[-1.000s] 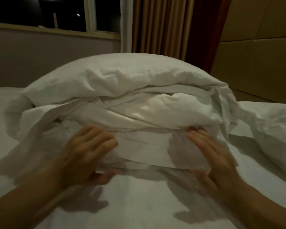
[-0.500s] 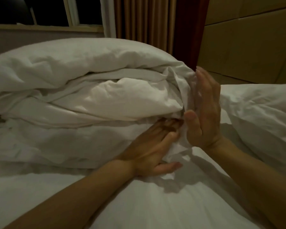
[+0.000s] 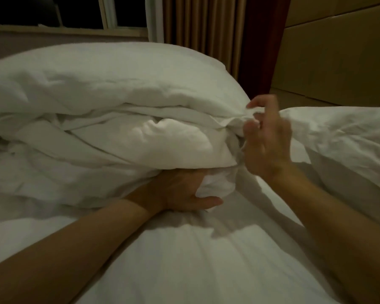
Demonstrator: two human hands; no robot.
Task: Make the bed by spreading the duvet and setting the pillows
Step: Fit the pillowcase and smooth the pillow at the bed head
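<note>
The bed (image 3: 184, 270), covered in a white sheet, carried a bunched white duvet (image 3: 101, 119) heaped from nine to twelve o'clock and a white pillow (image 3: 347, 137) lying at three o'clock, just beside the heap.

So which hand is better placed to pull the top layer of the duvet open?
Probably the right hand: it is raised at the duvet edge, fingers pinching the upper fold. The left hand is low, gripping fabric beneath the pile.
</note>
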